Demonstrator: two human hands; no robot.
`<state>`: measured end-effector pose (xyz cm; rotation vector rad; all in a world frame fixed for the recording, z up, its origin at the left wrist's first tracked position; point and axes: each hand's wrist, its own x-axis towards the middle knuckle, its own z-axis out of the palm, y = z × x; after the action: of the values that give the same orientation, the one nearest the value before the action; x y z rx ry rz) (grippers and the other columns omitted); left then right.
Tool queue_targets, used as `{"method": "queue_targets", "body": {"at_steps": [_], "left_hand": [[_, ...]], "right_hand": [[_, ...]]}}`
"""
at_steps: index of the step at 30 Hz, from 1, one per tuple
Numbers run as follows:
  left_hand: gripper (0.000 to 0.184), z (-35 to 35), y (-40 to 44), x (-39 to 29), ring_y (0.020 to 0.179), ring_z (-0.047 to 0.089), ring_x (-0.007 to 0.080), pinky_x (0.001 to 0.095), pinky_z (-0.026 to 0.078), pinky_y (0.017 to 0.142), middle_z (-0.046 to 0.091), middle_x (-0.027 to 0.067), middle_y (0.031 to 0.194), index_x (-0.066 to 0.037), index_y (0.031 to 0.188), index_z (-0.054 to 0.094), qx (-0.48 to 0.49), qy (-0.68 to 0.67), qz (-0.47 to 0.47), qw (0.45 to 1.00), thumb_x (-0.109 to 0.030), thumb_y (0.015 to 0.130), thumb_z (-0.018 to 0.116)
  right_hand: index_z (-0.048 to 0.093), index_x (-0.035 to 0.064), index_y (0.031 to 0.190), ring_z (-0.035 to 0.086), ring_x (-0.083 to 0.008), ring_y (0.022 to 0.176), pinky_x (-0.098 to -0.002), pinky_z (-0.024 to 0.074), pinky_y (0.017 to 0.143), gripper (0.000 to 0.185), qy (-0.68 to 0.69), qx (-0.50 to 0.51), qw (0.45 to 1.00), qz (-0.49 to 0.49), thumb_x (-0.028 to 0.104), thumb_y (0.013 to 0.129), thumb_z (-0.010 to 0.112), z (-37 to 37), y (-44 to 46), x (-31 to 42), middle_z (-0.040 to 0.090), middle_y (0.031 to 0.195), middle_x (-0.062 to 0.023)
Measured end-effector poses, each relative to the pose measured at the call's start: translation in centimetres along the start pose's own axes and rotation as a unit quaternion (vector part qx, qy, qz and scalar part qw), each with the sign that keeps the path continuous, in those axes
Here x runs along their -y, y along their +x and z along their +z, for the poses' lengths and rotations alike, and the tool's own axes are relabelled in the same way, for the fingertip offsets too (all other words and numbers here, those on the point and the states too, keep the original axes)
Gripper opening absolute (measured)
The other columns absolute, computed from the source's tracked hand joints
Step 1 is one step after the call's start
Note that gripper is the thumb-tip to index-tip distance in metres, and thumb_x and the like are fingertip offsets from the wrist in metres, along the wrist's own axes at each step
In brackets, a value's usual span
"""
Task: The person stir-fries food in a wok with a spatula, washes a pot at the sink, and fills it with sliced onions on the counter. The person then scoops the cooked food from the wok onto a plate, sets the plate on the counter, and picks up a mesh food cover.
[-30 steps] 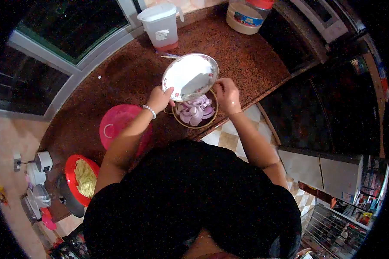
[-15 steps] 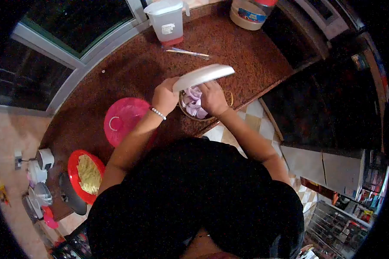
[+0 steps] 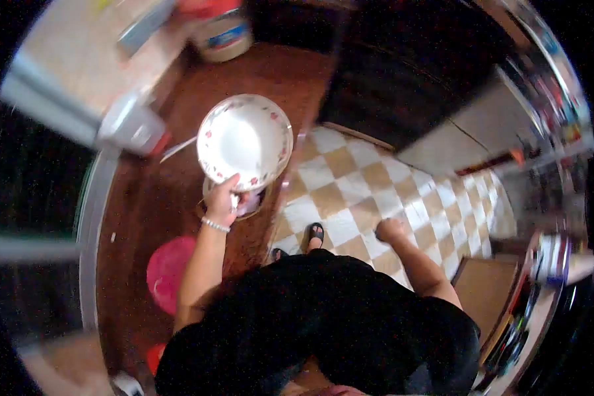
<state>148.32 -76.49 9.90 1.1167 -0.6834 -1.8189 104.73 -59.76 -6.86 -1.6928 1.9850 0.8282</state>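
My left hand point(image 3: 220, 206), with a pearl-like bracelet at the wrist, grips the near rim of a white plate point(image 3: 241, 140) with a red floral border. The plate's face is turned up towards me, above the brown counter. Partly hidden under the plate and hand is a round container point(image 3: 249, 214) with purple onion pieces point(image 3: 252, 200) in it. Away to the right, over the tiled floor, my right hand point(image 3: 393, 230) is closed with its fingers curled. Blur hides whether anything is inside it.
On the brown counter point(image 3: 158, 191) lie a pink lid-like disc point(image 3: 171, 270) and a thin white stick point(image 3: 178, 150). A clear pitcher point(image 3: 135, 125) and a red-lidded jar point(image 3: 223, 36) stand farther back. A checkered floor point(image 3: 350, 185) stretches right, past a light cabinet point(image 3: 462, 142).
My view has turned to the right. My right hand has left the onion container and is now out over the floor. My left hand still holds the plate, now tilted with its face towards me.
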Motion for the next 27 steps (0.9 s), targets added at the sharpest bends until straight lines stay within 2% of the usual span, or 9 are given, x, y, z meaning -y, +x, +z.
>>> {"method": "queue_targets", "body": {"at_steps": [1, 2, 4, 5, 12, 16, 21, 22, 27], "left_hand": [[0.019, 3.7, -0.7, 0.6, 0.048, 0.055, 0.0173, 0.0251, 0.043, 0.039, 0.062, 0.0108, 0.074, 0.000, 0.097, 0.054, -0.040, 0.013, 0.045, 0.998, -0.015, 0.087, 0.054], [0.019, 5.5, -0.6, 1.8, 0.047, 0.055, 0.0168, 0.0248, 0.042, 0.037, 0.063, 0.0099, 0.075, -0.001, 0.097, 0.054, -0.036, -0.034, -0.052, 0.997, -0.017, 0.087, 0.054], [0.019, 6.8, 0.5, 5.1, 0.050, 0.057, 0.0143, 0.0223, 0.041, 0.036, 0.064, 0.0073, 0.080, -0.002, 0.100, 0.055, 0.084, -0.015, -0.148, 0.985, -0.016, 0.087, 0.052], [0.019, 8.9, 0.2, 6.1, 0.049, 0.056, 0.0126, 0.0211, 0.040, 0.035, 0.064, 0.0062, 0.077, -0.003, 0.099, 0.056, 0.054, 0.041, -0.191, 0.979, -0.016, 0.087, 0.051], [0.021, 22.8, -1.3, 17.9, 0.040, 0.046, 0.0142, 0.0209, 0.036, 0.033, 0.054, 0.0079, 0.060, -0.001, 0.101, 0.048, 0.188, 0.135, -0.355, 0.906, -0.012, 0.083, 0.049], [0.020, 31.8, -3.1, 27.8, 0.040, 0.045, 0.0142, 0.0210, 0.036, 0.033, 0.053, 0.0083, 0.059, -0.003, 0.100, 0.048, 0.264, 0.223, -0.440, 0.829, -0.016, 0.084, 0.047], [0.018, 45.6, -6.9, 39.2, 0.040, 0.044, 0.0144, 0.0224, 0.037, 0.035, 0.051, 0.0072, 0.056, -0.001, 0.087, 0.048, 0.346, 0.283, -0.572, 0.688, -0.019, 0.085, 0.047], [0.018, 49.3, -10.0, 40.7, 0.042, 0.045, 0.0149, 0.0226, 0.038, 0.036, 0.050, 0.0074, 0.056, -0.001, 0.084, 0.047, 0.322, 0.326, -0.509, 0.728, -0.019, 0.085, 0.048], [0.015, 62.7, -18.9, 48.1, 0.044, 0.045, 0.0120, 0.0205, 0.037, 0.037, 0.051, 0.0066, 0.060, 0.001, 0.087, 0.045, 0.422, 0.369, -0.475, 0.678, -0.013, 0.086, 0.051]], "right_hand": [[0.066, 0.0075, 0.097, 0.062, -0.0297, 0.092, -0.0470, 0.0461, 0.080, 0.027, -0.137, -0.047, 0.988, -0.049, 0.025, 0.082, 0.052, 2.0, -4.8, -1.3, 0.065, 0.101, -0.0114], [0.066, 0.0050, 0.100, 0.062, -0.0324, 0.091, -0.0507, 0.0467, 0.078, 0.034, 0.055, 0.042, 0.998, 0.002, 0.031, 0.082, 0.054, 7.6, -6.5, -2.6, 0.064, 0.103, -0.0153], [0.063, 0.0087, 0.107, 0.062, -0.0247, 0.083, -0.0443, 0.0514, 0.070, 0.044, 0.551, 0.249, 0.783, 0.146, 0.043, 0.081, 0.057, 14.9, -10.9, -2.3, 0.065, 0.095, -0.0070], [0.063, 0.0088, 0.106, 0.063, -0.0253, 0.083, -0.0450, 0.0513, 0.069, 0.042, 0.613, 0.250, 0.739, 0.127, 0.042, 0.081, 0.056, 17.8, -13.3, -1.8, 0.065, 0.095, -0.0077], [0.066, 0.0099, 0.097, 0.064, -0.0300, 0.082, -0.0499, 0.0502, 0.068, 0.034, 0.569, -0.046, 0.818, 0.074, 0.035, 0.081, 0.050, 28.6, -24.6, -0.9, 0.066, 0.090, -0.0126], [0.065, 0.0073, 0.092, 0.063, -0.0342, 0.083, -0.0465, 0.0483, 0.072, 0.032, 0.508, -0.078, 0.820, 0.251, 0.032, 0.078, 0.050, 33.9, -27.5, -6.1, 0.065, 0.088, -0.0184], [0.063, 0.0049, 0.096, 0.064, -0.0294, 0.080, -0.0397, 0.0493, 0.069, 0.031, 0.673, -0.214, 0.572, 0.419, 0.031, 0.079, 0.061, 36.5, -33.0, -17.4, 0.065, 0.085, -0.0153], [0.060, 0.0011, 0.096, 0.064, -0.0248, 0.079, -0.0347, 0.0497, 0.068, 0.031, 0.664, -0.242, 0.556, 0.438, 0.028, 0.082, 0.063, 37.4, -33.3, -19.9, 0.065, 0.080, -0.0129], [0.054, 0.0053, 0.111, 0.063, -0.0190, 0.074, -0.0290, 0.0507, 0.062, 0.037, 0.911, -0.312, 0.130, 0.236, 0.036, 0.091, 0.052, 30.2, -42.1, -33.2, 0.063, 0.084, -0.0084]]}}
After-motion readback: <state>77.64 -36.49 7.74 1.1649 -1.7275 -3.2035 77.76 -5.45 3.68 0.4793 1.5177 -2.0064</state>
